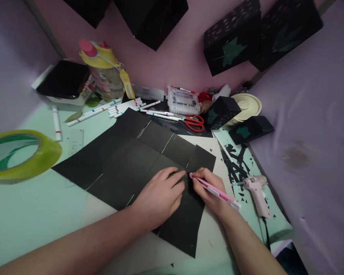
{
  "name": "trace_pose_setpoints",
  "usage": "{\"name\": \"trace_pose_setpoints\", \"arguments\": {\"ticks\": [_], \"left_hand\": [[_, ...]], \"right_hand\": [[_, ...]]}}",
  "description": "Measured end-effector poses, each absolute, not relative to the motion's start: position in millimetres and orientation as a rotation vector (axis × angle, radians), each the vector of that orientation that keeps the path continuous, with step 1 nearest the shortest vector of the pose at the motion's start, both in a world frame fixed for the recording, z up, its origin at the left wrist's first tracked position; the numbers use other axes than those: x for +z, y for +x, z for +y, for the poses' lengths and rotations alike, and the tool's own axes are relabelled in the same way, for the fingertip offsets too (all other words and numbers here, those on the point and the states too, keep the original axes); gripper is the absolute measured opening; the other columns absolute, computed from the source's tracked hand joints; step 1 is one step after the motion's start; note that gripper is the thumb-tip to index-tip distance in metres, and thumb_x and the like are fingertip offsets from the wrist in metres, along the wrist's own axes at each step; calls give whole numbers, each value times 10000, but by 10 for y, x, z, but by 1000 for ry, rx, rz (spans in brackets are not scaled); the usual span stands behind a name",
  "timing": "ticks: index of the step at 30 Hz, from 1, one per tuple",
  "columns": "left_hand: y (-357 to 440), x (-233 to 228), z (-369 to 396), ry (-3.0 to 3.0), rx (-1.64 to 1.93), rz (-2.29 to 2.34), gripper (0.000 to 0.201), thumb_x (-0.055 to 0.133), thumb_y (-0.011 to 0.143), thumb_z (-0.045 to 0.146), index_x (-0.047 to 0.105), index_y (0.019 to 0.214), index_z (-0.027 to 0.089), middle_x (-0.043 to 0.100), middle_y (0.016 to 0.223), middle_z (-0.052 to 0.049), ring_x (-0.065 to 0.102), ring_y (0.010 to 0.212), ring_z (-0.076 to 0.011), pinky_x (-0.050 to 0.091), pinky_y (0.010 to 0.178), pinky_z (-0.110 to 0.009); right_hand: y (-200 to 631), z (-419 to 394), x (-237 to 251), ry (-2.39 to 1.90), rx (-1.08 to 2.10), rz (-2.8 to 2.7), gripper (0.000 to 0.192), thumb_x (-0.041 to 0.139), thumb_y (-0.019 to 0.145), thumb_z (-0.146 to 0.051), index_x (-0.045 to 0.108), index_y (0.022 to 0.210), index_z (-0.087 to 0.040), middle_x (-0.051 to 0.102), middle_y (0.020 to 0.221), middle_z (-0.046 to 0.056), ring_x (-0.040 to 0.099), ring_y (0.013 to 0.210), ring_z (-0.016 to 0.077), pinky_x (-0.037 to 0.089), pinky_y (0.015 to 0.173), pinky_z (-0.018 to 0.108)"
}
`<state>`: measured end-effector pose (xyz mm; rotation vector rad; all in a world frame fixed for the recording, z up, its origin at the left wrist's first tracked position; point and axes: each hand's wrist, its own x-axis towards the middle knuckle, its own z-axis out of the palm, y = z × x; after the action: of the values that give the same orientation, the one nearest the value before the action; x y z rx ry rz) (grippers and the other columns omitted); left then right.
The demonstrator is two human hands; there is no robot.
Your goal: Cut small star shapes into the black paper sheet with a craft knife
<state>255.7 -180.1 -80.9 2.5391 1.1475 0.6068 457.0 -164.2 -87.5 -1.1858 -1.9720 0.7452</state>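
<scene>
A large sheet of black card, marked with several white lines and faint creases, lies across a pale board. My left hand rests flat on it, fingers spread, holding nothing. Close to those fingertips, my right hand grips a slim pink craft knife with a white slider. Its tip end points at the card beside a white line; the blade itself is too small to make out. On the card's far right edge, a slit runs near one of the lines.
Red-handled scissors, white markers and a clear plastic case lie at the back. A pink glue gun and black scraps are on the right. Yellow-green tape stands left; black boxes hang above.
</scene>
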Motion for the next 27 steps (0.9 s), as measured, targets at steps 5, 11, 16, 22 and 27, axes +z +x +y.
{"name": "trace_pose_setpoints", "arguments": {"ticks": [5, 11, 16, 22, 27], "left_hand": [[2555, -806, -1805, 2560, 580, 1153, 198, 521, 871, 165, 637, 1031, 168, 578, 1310, -71, 450, 1238, -276, 448, 1019, -458], [2549, -828, -1814, 2626, 567, 1126, 210, 512, 877, 168, 636, 1045, 142, 577, 1301, -93, 448, 1234, -293, 423, 1041, -465], [2554, -830, -1816, 2633, 582, 1117, 221, 521, 872, 163, 632, 1062, 138, 582, 1287, -104, 456, 1232, -294, 421, 1040, -465], [2562, -830, -1823, 2707, 555, 1103, 253, 484, 898, 171, 628, 1099, 119, 587, 1276, -105, 447, 1237, -298, 377, 1085, -470], [2569, -828, -1820, 2736, 559, 1102, 241, 495, 895, 176, 634, 1082, 111, 594, 1262, -102, 464, 1209, -295, 380, 1082, -466]], "right_hand": [[4586, -1634, -870, -1294, 841, -1881, 87, 554, 883, -192, 543, 801, -216, 599, 740, 3, 539, 630, 137, 417, 573, 254], [4584, -1610, -808, -1381, 979, -1792, 104, 566, 892, -246, 571, 797, -205, 596, 742, 3, 512, 627, 134, 385, 547, 247], [4590, -1585, -764, -1415, 1031, -1766, 102, 576, 890, -265, 599, 812, -203, 593, 715, -5, 508, 616, 134, 374, 530, 241], [4602, -1566, -750, -1406, 1072, -1730, 94, 576, 879, -250, 594, 801, -200, 613, 731, 1, 528, 637, 141, 390, 549, 244], [4597, -1570, -730, -1430, 1073, -1703, 92, 581, 871, -242, 586, 787, -204, 612, 732, -5, 533, 661, 143, 392, 572, 242]]}}
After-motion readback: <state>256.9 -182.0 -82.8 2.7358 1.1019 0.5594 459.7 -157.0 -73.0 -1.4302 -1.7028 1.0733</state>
